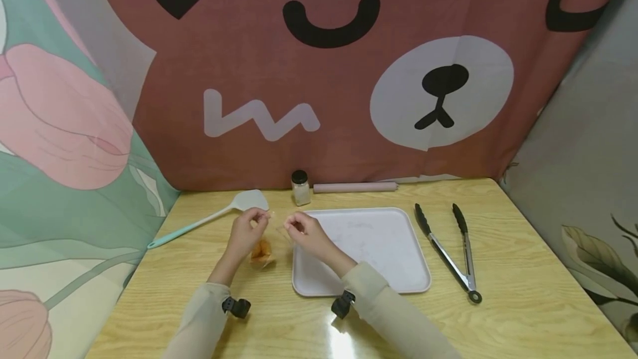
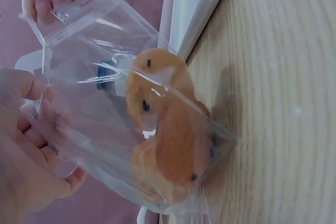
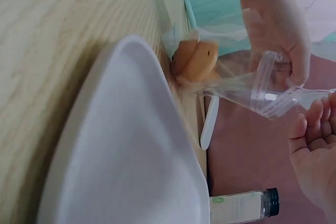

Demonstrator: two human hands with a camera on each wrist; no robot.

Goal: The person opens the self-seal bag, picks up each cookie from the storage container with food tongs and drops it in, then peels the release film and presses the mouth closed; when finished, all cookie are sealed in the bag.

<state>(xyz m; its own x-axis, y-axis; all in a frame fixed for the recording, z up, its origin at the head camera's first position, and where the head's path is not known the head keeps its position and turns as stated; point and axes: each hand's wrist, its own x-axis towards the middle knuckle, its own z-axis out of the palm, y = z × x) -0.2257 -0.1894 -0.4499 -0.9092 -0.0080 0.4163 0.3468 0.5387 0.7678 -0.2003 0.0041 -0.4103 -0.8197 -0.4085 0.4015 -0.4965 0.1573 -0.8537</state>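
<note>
A clear plastic zip bag (image 2: 89, 108) with several orange-brown, bun-like pieces (image 2: 176, 140) hangs between my hands, its lower end close over the wooden table (image 1: 279, 320). Small dark spots mark the pieces. At one side of the bag's mouth my left hand (image 1: 246, 231) pinches the film between thumb and fingers. My right hand (image 1: 310, 235) grips the opposite side of the mouth, over the left edge of a pale tray (image 1: 369, 248). In the right wrist view, the zip strip (image 3: 265, 82) runs across the bag just below the left fingers.
A spatula (image 1: 199, 226) with a turquoise handle lies at the left. Behind the hands stands a black-capped jar (image 1: 301, 188), beside a pale pink rolled tube (image 1: 355, 187). Spread metal tongs (image 1: 451, 259) lie right of the tray. A bear-printed cloth (image 1: 339, 76) hangs along the back edge.
</note>
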